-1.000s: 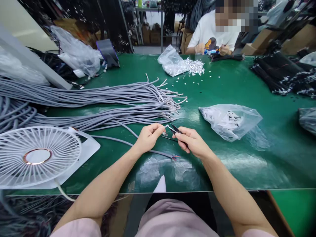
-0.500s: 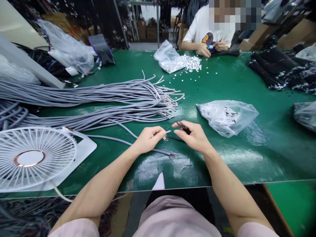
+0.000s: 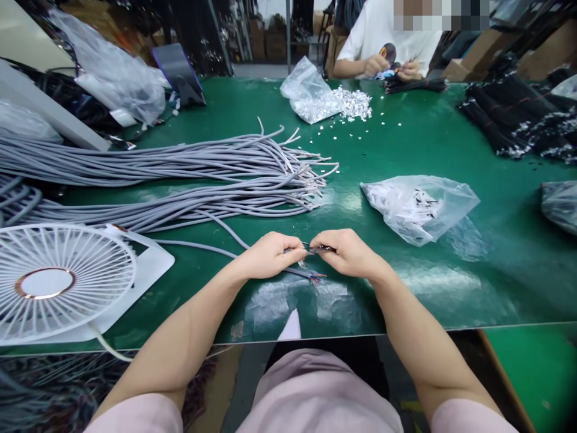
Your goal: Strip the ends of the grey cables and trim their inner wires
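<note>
Near the front edge of the table my left hand is closed, pinching the end of a grey cable. My right hand is closed on a slim dark hand tool; its exact kind is hard to make out. The tool's thin tips reach the cable end at my left fingertips, and the two hands almost touch. Just below them lies another grey cable end, stripped, with coloured wires fanned out. My fingers hide most of the held cable end.
Bundles of grey cables lie behind my left hand. A white fan stands at the left. To the right is a plastic bag of white pieces. Across the table a person works beside another bag and black cable bundles.
My right hand has moved left and closed in on my left fingertips, bringing the dark tool's tips to the cable end. The view has shifted slightly.
</note>
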The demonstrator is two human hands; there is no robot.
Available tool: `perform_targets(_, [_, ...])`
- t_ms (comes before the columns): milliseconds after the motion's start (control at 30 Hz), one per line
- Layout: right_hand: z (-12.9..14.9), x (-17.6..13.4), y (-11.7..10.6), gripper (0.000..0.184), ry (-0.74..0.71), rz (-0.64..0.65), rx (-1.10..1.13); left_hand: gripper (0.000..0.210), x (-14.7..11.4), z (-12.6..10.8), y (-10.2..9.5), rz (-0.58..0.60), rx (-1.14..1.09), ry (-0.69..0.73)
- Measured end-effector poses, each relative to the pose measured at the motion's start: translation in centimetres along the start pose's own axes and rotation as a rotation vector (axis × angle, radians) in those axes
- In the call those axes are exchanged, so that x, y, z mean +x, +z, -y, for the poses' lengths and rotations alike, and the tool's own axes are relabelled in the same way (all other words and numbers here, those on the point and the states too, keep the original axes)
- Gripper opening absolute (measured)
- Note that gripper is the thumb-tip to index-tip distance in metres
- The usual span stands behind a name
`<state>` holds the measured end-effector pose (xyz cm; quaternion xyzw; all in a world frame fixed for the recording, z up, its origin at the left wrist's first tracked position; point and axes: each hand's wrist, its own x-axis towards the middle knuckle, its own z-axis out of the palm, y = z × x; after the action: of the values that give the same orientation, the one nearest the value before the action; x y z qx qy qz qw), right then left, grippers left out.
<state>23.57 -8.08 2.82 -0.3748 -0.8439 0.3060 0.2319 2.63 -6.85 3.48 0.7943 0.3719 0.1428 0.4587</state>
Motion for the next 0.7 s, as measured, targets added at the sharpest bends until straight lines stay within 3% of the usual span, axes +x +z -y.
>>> perform_targets(100, [-0.1,0.6,0.5,0.016,0.105,-0.064,0.239,0.031,-0.1,0.1,-0.1,-0.024,-0.052,0.027])
perform_targets(267, [0.2,1.5,1.6,0.024,0.436,-0.135,0.921,0.026,0.5,0.7,0.6,-0.375,-0.074,0.118])
perform_targets(367, [1.1,1.6,2.0,0.026,0.485,-0.167,1.11,0.024,0.9,0.9,1.2,-0.483,-0.051,0.136])
perform_targets(433, [1.6,1.4,2.1,0.023,0.456,-0.275,1.008,0.025,1.0,1.0,1.3,-0.444,-0.058,0.118])
perform_targets(567, [1.6,0.8,1.5,0.015,0.278,-0.474,0.416,0.029,0.9,0.9,1.1,-0.318,-0.115,0.025])
perform_targets(633, [1.1,0.4,0.9,0.012,0.198,-0.421,0.214,0.029,0.8,0.9,0.9,-0.295,-0.147,-0.013])
perform_targets(700, [0.4,0.0,0.4,0.028,0.157,-0.316,0.129,0.029,0.7,0.8,0.8,-0.275,-0.164,-0.035])
